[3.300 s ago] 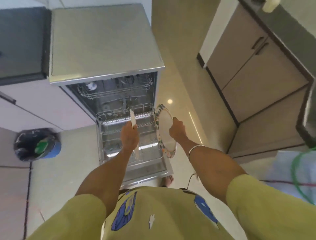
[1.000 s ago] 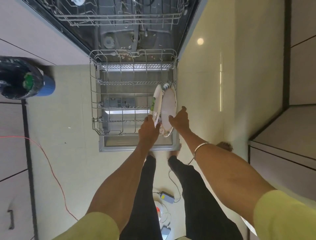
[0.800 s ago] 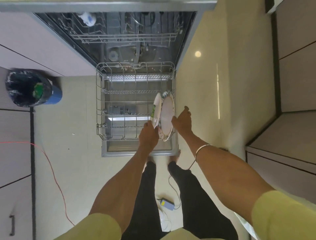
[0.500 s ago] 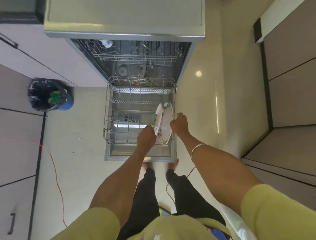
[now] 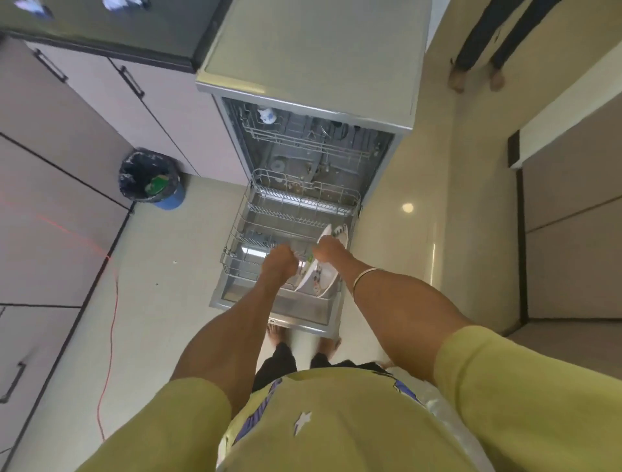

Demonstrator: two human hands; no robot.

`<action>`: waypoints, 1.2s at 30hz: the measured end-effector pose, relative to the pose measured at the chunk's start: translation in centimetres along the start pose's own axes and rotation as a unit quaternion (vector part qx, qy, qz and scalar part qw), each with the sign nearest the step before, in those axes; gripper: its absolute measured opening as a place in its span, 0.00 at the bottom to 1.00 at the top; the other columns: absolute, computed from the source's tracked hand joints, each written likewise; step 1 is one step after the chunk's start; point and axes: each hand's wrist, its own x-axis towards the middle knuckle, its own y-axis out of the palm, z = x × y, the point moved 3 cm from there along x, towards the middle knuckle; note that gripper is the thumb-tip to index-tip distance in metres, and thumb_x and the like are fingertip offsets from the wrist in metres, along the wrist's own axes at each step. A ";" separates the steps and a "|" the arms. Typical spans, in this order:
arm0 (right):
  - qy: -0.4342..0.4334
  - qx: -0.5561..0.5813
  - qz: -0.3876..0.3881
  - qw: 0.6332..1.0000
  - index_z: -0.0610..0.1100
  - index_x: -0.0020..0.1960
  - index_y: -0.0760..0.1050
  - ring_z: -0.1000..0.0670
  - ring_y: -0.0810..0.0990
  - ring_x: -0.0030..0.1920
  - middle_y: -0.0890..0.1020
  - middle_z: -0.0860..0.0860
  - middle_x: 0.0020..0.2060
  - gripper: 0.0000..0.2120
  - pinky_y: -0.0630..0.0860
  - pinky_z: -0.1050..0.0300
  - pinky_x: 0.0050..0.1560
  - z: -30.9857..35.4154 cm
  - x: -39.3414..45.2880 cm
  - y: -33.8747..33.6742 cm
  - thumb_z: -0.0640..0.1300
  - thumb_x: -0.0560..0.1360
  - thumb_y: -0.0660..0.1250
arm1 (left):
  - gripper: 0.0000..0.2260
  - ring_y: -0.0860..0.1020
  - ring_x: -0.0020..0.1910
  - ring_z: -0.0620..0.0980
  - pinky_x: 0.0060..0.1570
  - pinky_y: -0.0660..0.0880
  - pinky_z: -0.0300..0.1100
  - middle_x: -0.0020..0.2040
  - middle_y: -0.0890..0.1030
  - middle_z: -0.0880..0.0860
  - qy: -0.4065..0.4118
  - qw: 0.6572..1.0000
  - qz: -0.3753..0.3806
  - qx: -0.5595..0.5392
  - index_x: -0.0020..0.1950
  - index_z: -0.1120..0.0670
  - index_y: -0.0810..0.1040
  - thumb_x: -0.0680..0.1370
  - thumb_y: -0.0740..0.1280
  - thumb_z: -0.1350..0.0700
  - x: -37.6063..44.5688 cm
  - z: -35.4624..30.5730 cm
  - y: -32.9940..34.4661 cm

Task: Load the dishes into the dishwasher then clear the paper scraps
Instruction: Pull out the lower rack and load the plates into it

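Note:
The dishwasher stands open with its lower rack pulled out over the door. Two plates stand on edge at the rack's right side: a white plate with a green mark and a patterned plate right of it. My right hand grips the white plate's upper rim. My left hand has curled fingers beside that plate's left face; I cannot tell whether it holds the plate. White crumpled scraps lie on the dark counter at the top left.
A blue bin with a black liner stands left of the dishwasher. A red cable runs along the floor on the left. A cup sits in the upper rack. Another person's legs stand at the top right. Cabinets line both sides.
My head has risen, so the whole dishwasher and the counter show. My left hand has shifted left off the white plate's rim, and my right hand has moved onto that rim.

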 end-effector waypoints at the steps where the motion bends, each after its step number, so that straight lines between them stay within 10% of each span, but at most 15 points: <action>1: -0.012 -0.016 -0.002 1.000 0.34 0.65 0.73 0.38 0.75 0.64 0.77 0.37 0.63 0.16 0.72 0.49 0.59 0.7 -0.5 0.1 0.40 0.81 0.57 | 0.11 0.80 0.54 0.61 0.55 0.77 0.52 0.55 0.81 0.62 -0.005 1.000 -0.005 -0.005 0.59 0.65 0.76 0.80 0.61 0.61 -0.4 0.2 -0.6; 10: -0.074 -0.160 -0.006 0.984 0.35 0.72 0.67 0.41 0.74 0.67 0.71 0.39 0.71 0.20 0.73 0.51 0.62 7.4 -4.0 2.1 0.39 0.82 0.56 | 0.14 0.78 0.59 0.64 0.57 0.74 0.52 0.61 0.79 0.64 -0.039 0.996 -0.072 -0.022 0.64 0.67 0.74 0.82 0.59 0.60 -4.1 4.5 -6.0; 17: -0.079 -0.199 0.004 0.977 0.34 0.70 0.69 0.47 0.77 0.44 0.80 0.41 0.53 0.20 0.68 0.59 0.32 12.6 -5.9 6.7 0.46 0.83 0.56 | 0.14 0.76 0.58 0.64 0.55 0.73 0.52 0.61 0.77 0.63 -0.061 0.994 -0.093 -0.022 0.62 0.65 0.73 0.81 0.61 0.58 -5.8 11.8 -9.3; 20: -0.092 -0.174 0.012 0.980 0.36 0.68 0.71 0.50 0.68 0.34 0.78 0.40 0.61 0.19 0.63 0.60 0.31 16.1 -6.9 9.2 0.44 0.81 0.57 | 0.13 0.76 0.58 0.65 0.53 0.72 0.51 0.61 0.76 0.64 -0.058 0.994 -0.096 -0.012 0.60 0.66 0.73 0.81 0.60 0.57 -6.9 15.5 -11.1; 27: -0.134 -0.198 0.025 0.971 0.35 0.67 0.72 0.40 0.76 0.63 0.77 0.41 0.62 0.17 0.73 0.51 0.57 26.2 -10.1 16.3 0.40 0.81 0.58 | 0.15 0.72 0.64 0.64 0.60 0.70 0.51 0.65 0.74 0.63 -0.110 0.986 -0.124 -0.004 0.65 0.65 0.71 0.82 0.57 0.58 -9.7 26.4 -16.3; 36: -0.134 -0.231 0.011 0.964 0.38 0.72 0.66 0.39 0.71 0.70 0.71 0.41 0.71 0.21 0.69 0.48 0.66 35.9 -11.3 23.6 0.42 0.81 0.57 | 0.14 0.74 0.61 0.63 0.51 0.70 0.48 0.62 0.76 0.61 -0.180 0.973 -0.143 -0.037 0.61 0.63 0.73 0.80 0.56 0.59 -11.6 39.2 -23.4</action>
